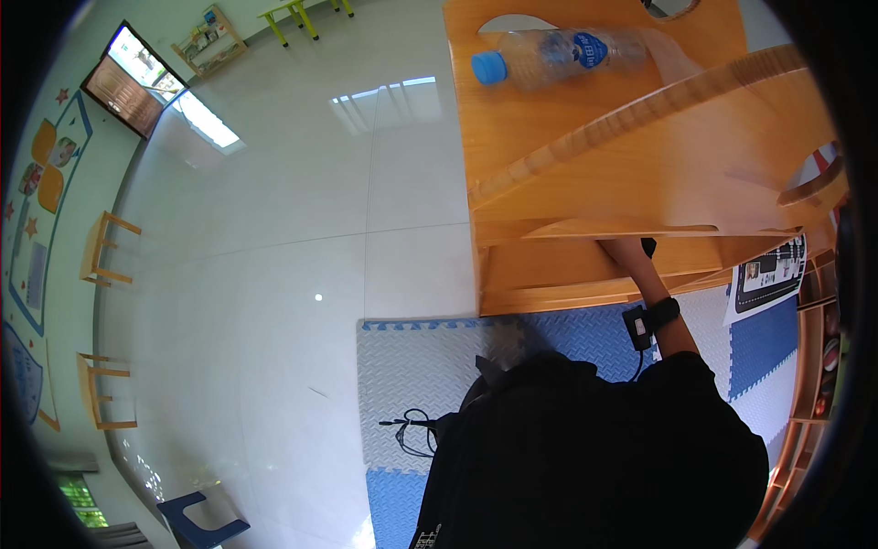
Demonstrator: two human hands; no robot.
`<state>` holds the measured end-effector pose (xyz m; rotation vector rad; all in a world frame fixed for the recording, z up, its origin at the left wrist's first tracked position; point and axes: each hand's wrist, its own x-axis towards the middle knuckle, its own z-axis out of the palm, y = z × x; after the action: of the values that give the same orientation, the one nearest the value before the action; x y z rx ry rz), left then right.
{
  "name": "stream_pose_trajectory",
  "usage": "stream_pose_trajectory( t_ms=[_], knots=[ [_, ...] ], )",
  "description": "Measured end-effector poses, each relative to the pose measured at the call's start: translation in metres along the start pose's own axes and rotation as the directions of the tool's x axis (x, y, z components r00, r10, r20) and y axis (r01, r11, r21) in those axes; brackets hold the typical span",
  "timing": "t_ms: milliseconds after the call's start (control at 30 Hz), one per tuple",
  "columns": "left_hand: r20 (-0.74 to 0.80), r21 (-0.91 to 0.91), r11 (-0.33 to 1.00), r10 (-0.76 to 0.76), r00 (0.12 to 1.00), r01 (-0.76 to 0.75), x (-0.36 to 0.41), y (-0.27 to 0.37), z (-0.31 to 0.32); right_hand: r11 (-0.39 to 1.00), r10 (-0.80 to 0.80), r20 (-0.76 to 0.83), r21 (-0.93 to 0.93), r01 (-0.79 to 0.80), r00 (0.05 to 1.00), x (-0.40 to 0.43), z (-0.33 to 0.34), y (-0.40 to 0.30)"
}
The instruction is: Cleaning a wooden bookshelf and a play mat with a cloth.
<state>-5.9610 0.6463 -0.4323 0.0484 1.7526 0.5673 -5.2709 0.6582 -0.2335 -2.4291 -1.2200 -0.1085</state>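
Note:
My right hand (625, 252) reaches into the lower opening of an orange-brown wooden shelf unit (535, 271). Its fingers are hidden under the upper board, so whether they hold anything cannot be seen. A small black thing (648, 246) shows beside the hand. Around the wrist is a black band (662, 313) with a small black device (637, 329) and a cable. My left hand is out of view. On the unit's upper level, a clear plastic bottle (549, 57) with a blue cap lies on its side.
A curved wooden panel (631, 127) crosses the unit above my hand. Blue and grey foam mats (425, 370) lie below it. A printed sheet (767, 278) hangs at the right, near wooden shelving (809, 364). A coiled black cable (413, 434) is by my left side. Small wooden stools (96, 254) stand along the far-left wall.

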Motion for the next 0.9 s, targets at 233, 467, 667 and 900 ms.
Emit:
stream_pose_trajectory(
  t_ms=[233,467,667,900],
  knots=[
    [0.001,0.025,1.0,0.0,1.0,0.0,-0.001,-0.003,-0.007,0.996,-0.091,-0.168,-0.043,0.084,0.982,0.004,-0.01,-0.021],
    [-0.002,0.013,1.0,0.017,1.0,-0.017,-0.01,-0.04,-0.011,0.945,-0.238,-0.412,0.113,0.308,0.88,-0.053,-0.026,-0.11],
    [0.045,0.03,0.999,0.03,0.999,-0.031,0.024,-0.112,0.01,0.842,-0.455,-0.269,0.181,0.509,0.849,-0.116,0.086,-0.079],
    [0.08,-0.012,0.998,0.064,0.995,-0.064,0.061,-0.17,0.013,0.963,-0.048,-0.358,0.233,0.139,0.932,-0.12,0.174,0.051]
  ],
)
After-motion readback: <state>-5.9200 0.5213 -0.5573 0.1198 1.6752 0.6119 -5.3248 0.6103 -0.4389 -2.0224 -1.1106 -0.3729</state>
